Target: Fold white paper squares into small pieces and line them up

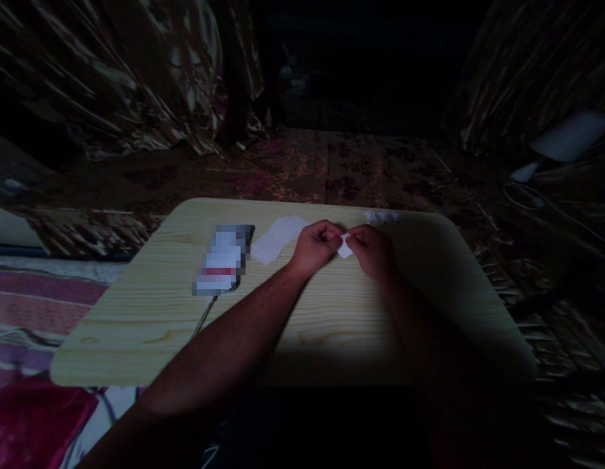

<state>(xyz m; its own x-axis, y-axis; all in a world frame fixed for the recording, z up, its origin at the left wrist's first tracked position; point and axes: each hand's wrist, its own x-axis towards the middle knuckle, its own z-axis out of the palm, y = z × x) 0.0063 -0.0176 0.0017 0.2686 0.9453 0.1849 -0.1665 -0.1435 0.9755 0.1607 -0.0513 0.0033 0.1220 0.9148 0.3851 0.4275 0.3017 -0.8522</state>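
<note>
Both my hands meet over a small wooden table [341, 306], with a small piece of white paper [346, 247] between them. My left hand [318, 246] pinches the paper's left side with thumb and fingers. On the other side, my right hand [373, 247] grips the paper's upper right edge. Left of my left hand lies a fanned stack of white paper sheets [277, 239]. Just beyond my right hand sit a few small folded white paper pieces [383, 216] in a row; their exact shape is too small to tell.
A phone [221, 259], its screen blurred out, lies at the table's left with a cable [203, 317] running toward me. Patterned cloth [326, 166] spreads behind the table. A lamp [570, 138] stands at the far right. Pink bedding [43, 299] is at the left.
</note>
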